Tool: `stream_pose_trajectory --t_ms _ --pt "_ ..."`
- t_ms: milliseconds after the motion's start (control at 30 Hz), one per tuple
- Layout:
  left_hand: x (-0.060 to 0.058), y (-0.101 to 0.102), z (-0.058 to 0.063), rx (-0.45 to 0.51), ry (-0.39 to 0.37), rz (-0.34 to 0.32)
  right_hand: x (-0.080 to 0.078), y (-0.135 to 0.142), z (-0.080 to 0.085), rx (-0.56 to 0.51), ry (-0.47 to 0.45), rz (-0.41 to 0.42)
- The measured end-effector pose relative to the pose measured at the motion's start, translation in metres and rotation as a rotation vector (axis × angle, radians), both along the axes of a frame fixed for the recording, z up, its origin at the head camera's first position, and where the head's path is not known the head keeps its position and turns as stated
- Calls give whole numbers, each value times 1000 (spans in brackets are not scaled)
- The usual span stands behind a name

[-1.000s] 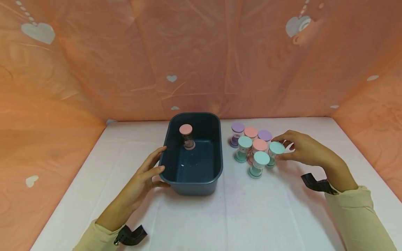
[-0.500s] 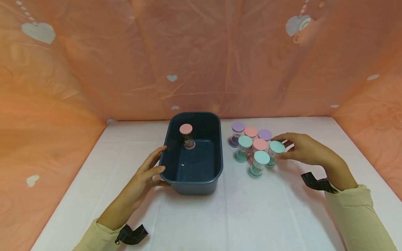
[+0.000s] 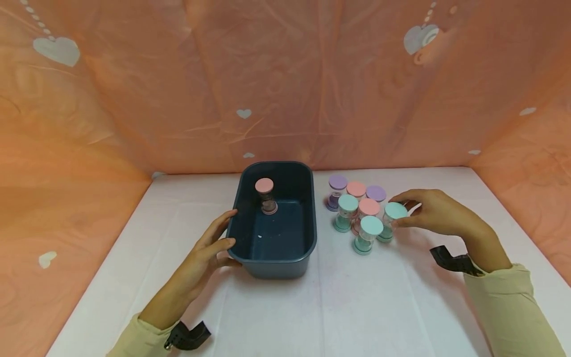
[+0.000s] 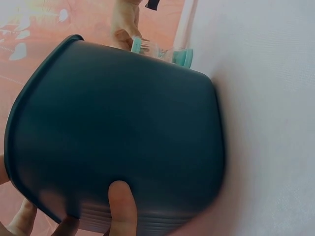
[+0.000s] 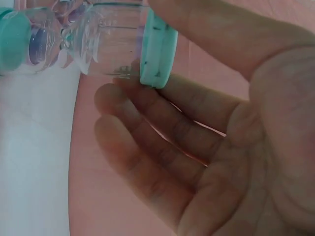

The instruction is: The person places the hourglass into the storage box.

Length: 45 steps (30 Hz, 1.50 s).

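My left hand (image 3: 200, 258) holds the near left side of a dark blue plastic tub (image 3: 278, 267), with fingertips at its rim and one finger (image 4: 123, 209) against its outer wall. Inside the tub stands an hourglass (image 3: 266, 196) with a pink cap. To the right, my right hand (image 3: 432, 210) pinches a teal-capped hourglass (image 3: 394, 213) by its top between thumb and fingers. That teal cap (image 5: 158, 49) shows in the right wrist view with the thumb over it and the other fingers loosely bent beside it.
Several other hourglasses stand close together right of the tub: purple (image 3: 337, 183), pink (image 3: 369, 207) and teal (image 3: 365, 235) ones. A white cloth (image 3: 357, 307) covers the table. Orange sheeting (image 3: 285, 84) rises behind and at both sides.
The teal-capped hourglass in my right hand has shifted slightly right, away from the pink one beside it. The left hand and the tub stay in place.
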State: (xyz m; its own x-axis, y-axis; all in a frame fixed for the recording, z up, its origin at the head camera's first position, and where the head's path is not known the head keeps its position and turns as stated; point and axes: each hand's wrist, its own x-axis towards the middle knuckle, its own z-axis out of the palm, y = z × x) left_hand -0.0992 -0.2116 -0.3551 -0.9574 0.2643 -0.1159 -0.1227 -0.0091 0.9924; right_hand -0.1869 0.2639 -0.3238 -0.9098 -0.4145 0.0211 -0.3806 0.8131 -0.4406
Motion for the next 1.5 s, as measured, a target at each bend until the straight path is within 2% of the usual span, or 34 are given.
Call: stream_pose_trajectory --t_ms 400,733,867,967,1300,1500 --pt "-1 -1 -1 11 11 -14 4 6 7 -60 54 23" --pt "0 -3 -1 11 17 -16 9 7 12 -12 125 57" --pt "-1 -3 -2 3 15 -8 12 9 14 43 130 38" --pt "-1 -2 -2 -2 8 -4 14 8 15 48 137 -4" --pt "-1 -2 -3 0 12 -7 21 6 27 -84 99 -210" --pt "-1 -1 -2 -13 11 6 24 7 32 -121 100 -296"
